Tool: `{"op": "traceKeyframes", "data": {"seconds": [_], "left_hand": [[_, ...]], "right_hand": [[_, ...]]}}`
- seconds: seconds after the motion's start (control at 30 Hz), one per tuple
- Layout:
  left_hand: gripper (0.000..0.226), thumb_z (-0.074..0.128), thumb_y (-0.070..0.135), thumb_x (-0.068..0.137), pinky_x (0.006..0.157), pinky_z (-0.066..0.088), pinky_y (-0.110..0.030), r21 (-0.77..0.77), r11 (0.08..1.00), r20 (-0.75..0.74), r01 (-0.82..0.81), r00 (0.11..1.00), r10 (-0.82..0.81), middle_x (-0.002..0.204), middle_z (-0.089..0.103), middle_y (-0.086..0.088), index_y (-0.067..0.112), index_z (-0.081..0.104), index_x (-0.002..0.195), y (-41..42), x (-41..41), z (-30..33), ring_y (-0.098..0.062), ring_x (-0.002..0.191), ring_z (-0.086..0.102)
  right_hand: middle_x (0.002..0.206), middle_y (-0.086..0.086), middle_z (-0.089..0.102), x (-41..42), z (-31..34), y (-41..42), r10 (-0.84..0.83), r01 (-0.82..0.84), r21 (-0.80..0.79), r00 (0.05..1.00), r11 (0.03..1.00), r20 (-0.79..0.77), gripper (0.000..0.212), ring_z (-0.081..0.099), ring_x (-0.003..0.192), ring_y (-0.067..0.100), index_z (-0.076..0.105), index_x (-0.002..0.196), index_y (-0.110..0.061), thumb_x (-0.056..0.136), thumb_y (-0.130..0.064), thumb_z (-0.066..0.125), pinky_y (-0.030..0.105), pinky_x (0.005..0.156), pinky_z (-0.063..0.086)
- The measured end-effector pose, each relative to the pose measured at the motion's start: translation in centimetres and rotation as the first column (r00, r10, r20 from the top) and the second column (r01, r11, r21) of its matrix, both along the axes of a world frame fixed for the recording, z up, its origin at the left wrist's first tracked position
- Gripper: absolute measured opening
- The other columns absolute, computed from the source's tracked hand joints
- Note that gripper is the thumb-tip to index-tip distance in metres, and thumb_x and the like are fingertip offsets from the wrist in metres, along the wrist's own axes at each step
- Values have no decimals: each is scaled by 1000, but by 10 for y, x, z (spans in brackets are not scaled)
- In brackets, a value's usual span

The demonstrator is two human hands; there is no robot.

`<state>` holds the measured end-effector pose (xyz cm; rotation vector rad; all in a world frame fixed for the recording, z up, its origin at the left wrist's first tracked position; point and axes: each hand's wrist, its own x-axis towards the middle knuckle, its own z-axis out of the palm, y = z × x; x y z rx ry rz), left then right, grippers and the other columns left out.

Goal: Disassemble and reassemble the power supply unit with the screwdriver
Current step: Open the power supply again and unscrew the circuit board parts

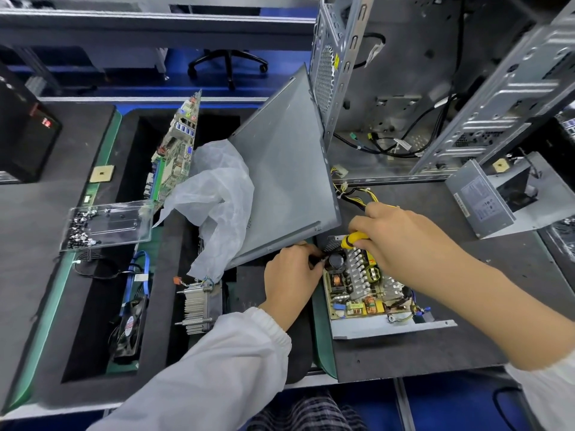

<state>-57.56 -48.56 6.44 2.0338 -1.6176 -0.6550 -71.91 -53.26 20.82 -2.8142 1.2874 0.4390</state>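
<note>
The opened power supply unit (367, 290) lies on the dark mat, its circuit board with coils, heat sinks and a black capacitor exposed in a grey metal tray. My right hand (401, 241) grips the yellow-handled screwdriver (353, 239) over the unit's far left corner; the shaft and tip are hidden. My left hand (291, 275) rests at the unit's left edge, its fingertips curled against the corner beside the capacitor; what they pinch is hidden. The unit's grey cover (497, 197) stands at the right.
A grey case side panel (286, 188) leans over the mat just behind my hands. An open computer case (404, 88) stands behind. To the left lie a clear tray of screws (105, 223), a motherboard (175, 154), a white bag (217, 197), a heat sink (200, 309) and a fan (129, 331).
</note>
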Motion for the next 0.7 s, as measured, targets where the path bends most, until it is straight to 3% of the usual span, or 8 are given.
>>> {"op": "traceKeyframes", "data": {"seconds": [0.23, 0.33, 0.4, 0.43, 0.53, 0.57, 0.63, 0.7], "left_hand": [[15, 65, 34, 90, 64, 46, -26, -22, 1000, -6, -6, 1000, 6, 85, 69, 9, 32, 72, 102, 1, -1, 0, -13, 81, 65], [14, 63, 28, 90, 67, 51, -31, -51, 999, -21, -3, 1000, 2, 91, 70, 7, 25, 75, 98, 1, -3, 0, -16, 82, 65], [12, 63, 21, 90, 64, 50, -34, -91, 996, -5, -3, 1000, 2, 91, 71, 1, 19, 74, 92, 1, -4, 1, -22, 81, 66], [12, 63, 21, 90, 62, 49, -34, -106, 994, 16, -2, 1000, 4, 91, 71, 0, 18, 74, 91, 0, -5, 2, -23, 80, 66], [16, 60, 25, 93, 68, 52, -35, -92, 995, 34, 30, 999, -27, 99, 70, 3, 21, 75, 99, 0, -4, 4, -21, 85, 66], [16, 61, 24, 93, 69, 52, -36, -103, 994, 16, 37, 999, -35, 100, 70, 3, 20, 75, 99, 2, -4, 4, -20, 86, 66], [15, 63, 23, 91, 68, 52, -33, -151, 988, 0, 38, 999, -39, 99, 71, 4, 20, 75, 99, 4, -3, 6, -19, 84, 66], [11, 70, 18, 86, 60, 48, -25, -207, 978, 18, 42, 999, -39, 92, 73, 5, 21, 76, 95, 6, -3, 11, -17, 77, 67]], "right_hand": [[100, 1, 44, 8, -1, 8, -13, 11, -49, 999, 999, -47, 14, 61, 85, 23, 43, 109, -19, 97, -24, 48, 33, 62, 50], [87, 0, 45, 20, 0, 20, 49, -66, -139, 992, 988, -119, 24, 62, 81, 24, 40, 105, -19, 98, -42, 41, 30, 53, 32], [78, 0, 52, 25, 1, 23, -7, -12, -179, 995, 984, -101, 43, 63, 77, 24, 38, 94, -18, 95, -58, 23, 29, 49, 25], [69, 0, 54, 27, 2, 23, -44, 24, -207, 995, 978, -91, 45, 64, 70, 23, 39, 87, -17, 93, -60, 25, 28, 46, 25], [41, -4, 47, 33, 10, 19, -50, -4, -282, 982, 960, -182, 44, 51, 34, 14, 53, 54, -18, 62, -52, 81, 17, 40, 17], [47, -4, 49, 35, 12, 22, -51, -28, -299, 966, 954, -253, 38, 51, 37, 12, 58, 57, -18, 59, -45, 84, 17, 41, 16], [81, 4, 48, 33, 3, 27, -20, -29, -218, 975, 976, -221, 17, 58, 72, 19, 57, 93, -11, 82, -23, 61, 24, 43, 17], [104, 8, 37, 27, -4, 27, 13, -34, -170, 993, 985, -120, 30, 45, 98, 26, 42, 112, -12, 84, -3, 41, 29, 47, 22]]}}
